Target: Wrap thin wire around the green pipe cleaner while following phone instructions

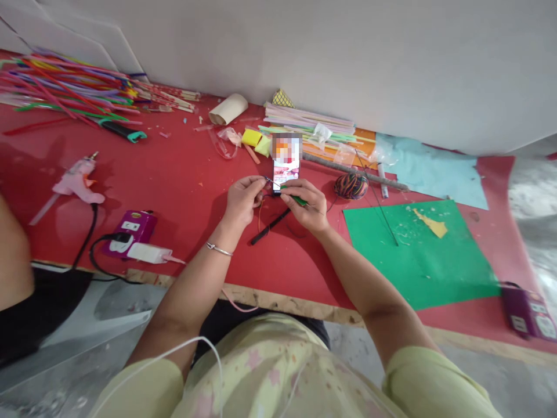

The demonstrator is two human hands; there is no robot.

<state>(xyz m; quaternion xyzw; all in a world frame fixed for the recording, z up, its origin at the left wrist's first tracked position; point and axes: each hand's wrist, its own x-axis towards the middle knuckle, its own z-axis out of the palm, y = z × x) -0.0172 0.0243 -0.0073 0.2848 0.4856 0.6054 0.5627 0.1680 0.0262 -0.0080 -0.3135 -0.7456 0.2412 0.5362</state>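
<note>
My left hand point(244, 199) is closed in a pinch on dark yarn, in front of a lit phone point(285, 174). Opposite it, my right hand point(307, 204) is closed around a slim green-handled tool point(300, 201); its thin tip points toward my left fingers. Whether the tip touches the yarn there is too small to tell. A multicoloured yarn ball point(351, 186) lies to the right of my right hand. Below my hands, a black stick point(270, 227) rests slantwise on the red table.
Left on the red table point(183, 174) are a pink glue gun point(78, 181), a purple power strip point(133, 232) and a cutter point(123, 131). Pipe cleaners point(73, 87), a cardboard tube point(228, 109) and straws point(308, 118) line the back. A green sheet point(418, 261) lies right. Someone's arm point(13, 255) shows at left.
</note>
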